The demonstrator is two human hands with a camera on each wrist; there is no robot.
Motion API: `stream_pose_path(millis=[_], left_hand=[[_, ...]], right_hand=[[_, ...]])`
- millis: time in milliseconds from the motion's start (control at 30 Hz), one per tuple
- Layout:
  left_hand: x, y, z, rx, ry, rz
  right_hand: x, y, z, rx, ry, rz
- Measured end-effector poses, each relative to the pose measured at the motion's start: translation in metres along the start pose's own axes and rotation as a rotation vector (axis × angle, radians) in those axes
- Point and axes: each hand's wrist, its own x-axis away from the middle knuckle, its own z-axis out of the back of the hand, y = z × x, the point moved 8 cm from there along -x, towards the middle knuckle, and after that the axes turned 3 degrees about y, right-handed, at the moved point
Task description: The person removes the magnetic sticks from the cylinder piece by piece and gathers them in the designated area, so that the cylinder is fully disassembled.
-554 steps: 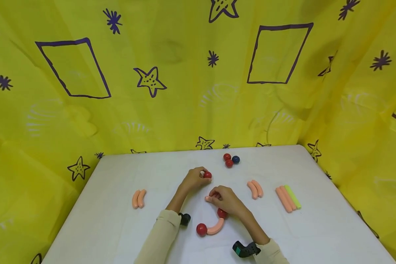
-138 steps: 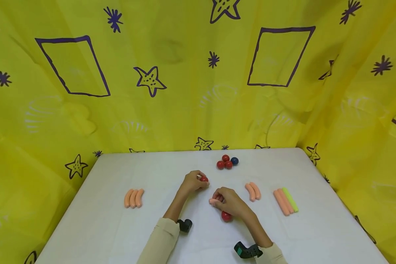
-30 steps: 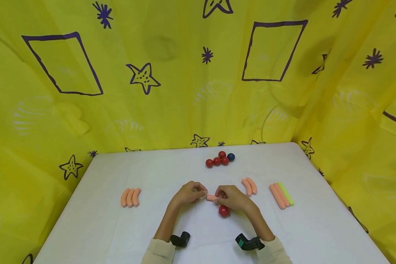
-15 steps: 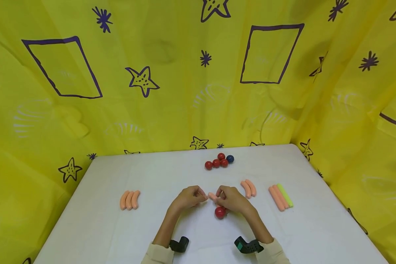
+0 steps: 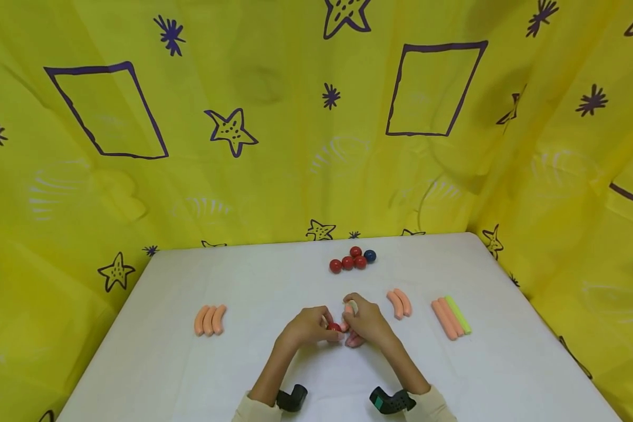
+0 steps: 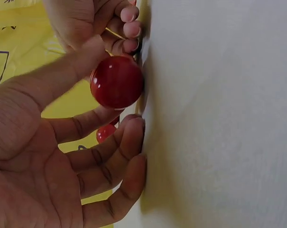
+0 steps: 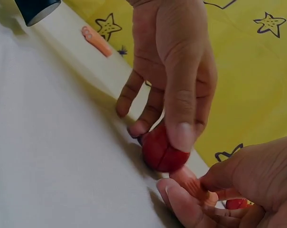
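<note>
My left hand (image 5: 308,326) pinches a red ball (image 6: 117,81) between thumb and fingertips, just above the white table. Facing it, my right hand (image 5: 369,321) holds a short curved salmon-pink stick (image 7: 189,183) between thumb and fingers. In the right wrist view, one end of the stick meets the ball's underside; I cannot tell whether they are joined. The ball (image 5: 334,328) is partly covered by fingers in the head view, where much of the stick is hidden by the right hand.
Several red balls (image 5: 347,262) and a blue ball (image 5: 370,256) lie at the back. Three curved sticks (image 5: 208,320) lie at left, two curved sticks (image 5: 398,303) right of the hands. Farther right are two straight pink sticks (image 5: 444,319) and a green stick (image 5: 458,315).
Since half a second ago my left hand has come nearer and taken hold of the red ball beside my right hand. Earlier, more balls joined the back group and a curved stick the left one.
</note>
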Motion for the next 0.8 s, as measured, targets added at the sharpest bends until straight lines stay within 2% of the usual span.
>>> stream_pose_path(millis=[133, 233, 400, 500, 667, 800], left_hand=[[0.000, 0.001, 0.005, 0.008, 0.040, -0.014], [0.001, -0.001, 0.012, 0.024, 0.068, -0.009], [0.000, -0.009, 0.019, 0.034, 0.097, 0.020], [-0.002, -0.013, 0.019, 0.031, 0.085, 0.025], [-0.004, -0.013, 0.018, 0.035, 0.077, -0.009], [-0.005, -0.014, 0.018, 0.051, 0.080, -0.008]], right_hand=[[-0.001, 0.001, 0.000, -0.034, -0.044, 0.003], [-0.003, 0.002, 0.004, 0.030, -0.059, 0.042], [-0.006, -0.006, 0.011, 0.234, -0.020, 0.209], [-0.006, -0.011, 0.010, 0.305, -0.009, 0.298], [-0.004, -0.016, 0.000, 0.292, -0.075, 0.375], [-0.002, -0.017, -0.007, 0.317, -0.100, 0.416]])
